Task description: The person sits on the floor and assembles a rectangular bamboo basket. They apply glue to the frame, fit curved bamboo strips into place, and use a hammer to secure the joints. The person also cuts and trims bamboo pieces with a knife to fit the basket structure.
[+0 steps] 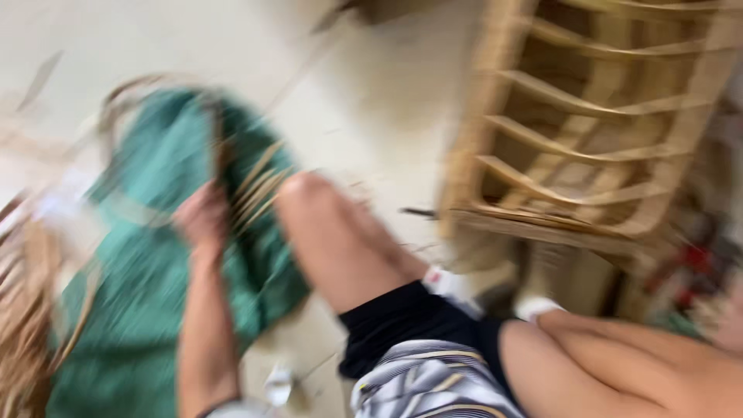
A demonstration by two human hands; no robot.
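Nearest, the bare knee [325,232] rises beside the big green cloth [147,294] on the floor [371,101], where the left hand [203,217] seems clenched on thin cane strips [259,190], best held taut; frame [588,124] right; right hand unseen.

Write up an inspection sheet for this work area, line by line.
Surface: pale floor, scattered with thin strip offcuts; picture heavily motion-blurred.
Job's things: a bundle of tan cane strips by the left hand, lying over a green cloth; a woven cane frame stands at the right.
Clutter: loose cane strands at the left edge; red and dark items at far right, too blurred to name.
Grippers: left hand closed around strips; right hand not clearly visible, white wrap near it.
Cables: nothing seen.
Surroundings: the person's bare knee, dark shorts and striped shirt.
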